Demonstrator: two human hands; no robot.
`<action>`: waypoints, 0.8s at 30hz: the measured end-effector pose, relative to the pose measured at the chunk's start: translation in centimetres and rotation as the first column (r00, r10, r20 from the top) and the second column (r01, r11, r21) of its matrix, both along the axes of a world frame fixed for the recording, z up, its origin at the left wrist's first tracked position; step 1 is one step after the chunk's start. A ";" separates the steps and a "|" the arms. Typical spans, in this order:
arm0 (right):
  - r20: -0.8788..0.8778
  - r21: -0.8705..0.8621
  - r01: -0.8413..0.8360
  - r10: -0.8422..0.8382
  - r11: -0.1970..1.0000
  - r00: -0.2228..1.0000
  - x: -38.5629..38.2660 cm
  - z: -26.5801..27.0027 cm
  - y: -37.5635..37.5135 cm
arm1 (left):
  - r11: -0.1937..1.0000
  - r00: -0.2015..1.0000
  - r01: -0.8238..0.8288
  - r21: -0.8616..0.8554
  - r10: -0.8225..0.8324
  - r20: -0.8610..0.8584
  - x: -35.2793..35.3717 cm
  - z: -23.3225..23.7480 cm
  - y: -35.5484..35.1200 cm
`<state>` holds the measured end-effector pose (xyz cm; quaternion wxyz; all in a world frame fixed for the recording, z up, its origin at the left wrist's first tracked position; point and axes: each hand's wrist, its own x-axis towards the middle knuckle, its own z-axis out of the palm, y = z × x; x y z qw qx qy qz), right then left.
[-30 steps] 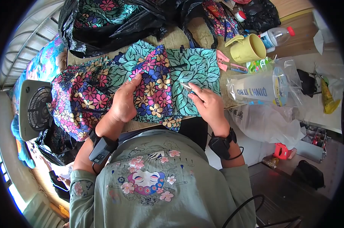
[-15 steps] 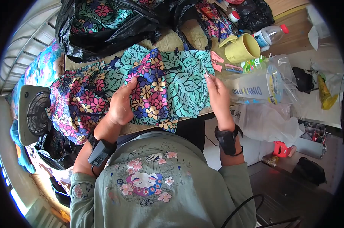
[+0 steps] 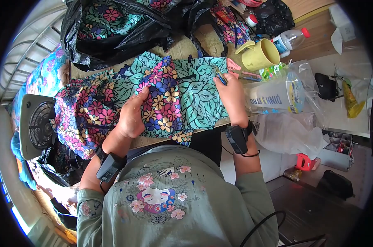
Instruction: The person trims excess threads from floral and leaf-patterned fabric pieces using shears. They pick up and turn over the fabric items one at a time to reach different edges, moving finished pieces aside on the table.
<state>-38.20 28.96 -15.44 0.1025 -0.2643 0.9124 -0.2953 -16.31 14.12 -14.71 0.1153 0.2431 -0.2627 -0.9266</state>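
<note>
My left hand (image 3: 133, 113) rests on floral fabric (image 3: 164, 96), its thumb on top and its other fingers hidden under or behind the cloth. My right hand (image 3: 231, 94) is closed around a small slim metal tool (image 3: 220, 75), perhaps thread snips, over the right end of the cloth. Green leaf-print fabric (image 3: 199, 92) lies flat between the hands, beside the folded strip with pink, yellow and blue flowers. More flowered cloth (image 3: 85, 109) is bunched to the left of my left hand.
A black plastic bag (image 3: 124, 47) with printed cloth lies behind the fabric. At the right are a yellow mug (image 3: 260, 54), a bottle with a red cap (image 3: 291, 40) and a clear plastic container (image 3: 275, 96). A fan (image 3: 40, 123) stands at the left.
My right hand has moved slightly left and turned, with the slim tool now showing above its fingers. The right end of the cloth has shifted a little. My left hand is almost unmoved.
</note>
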 end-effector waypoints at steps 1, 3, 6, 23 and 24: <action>-0.039 0.030 0.002 -0.001 1.000 0.999 -0.1 0.2 -0.2 | 1.000 1.000 -0.001 -0.001 0.001 -0.002 0.0 0.0 0.0; -0.013 0.041 0.002 -0.002 0.999 1.000 -0.2 0.4 -0.4 | 1.000 1.000 0.006 -0.009 -0.006 -0.017 0.0 0.0 0.0; 0.041 0.065 -0.001 -0.002 0.998 0.999 -0.6 0.4 -0.7 | 1.000 0.999 0.010 0.001 -0.010 -0.032 0.0 -0.2 -0.1; -0.087 0.007 -0.027 0.027 1.000 0.996 -2.4 -1.0 -2.0 | 0.999 0.999 0.010 0.042 -0.008 -0.050 0.0 -0.2 -0.1; -0.124 -0.021 -0.033 0.030 0.999 0.992 -2.3 -0.9 -1.9 | 0.999 0.998 0.007 0.045 -0.004 -0.055 0.0 -0.2 0.0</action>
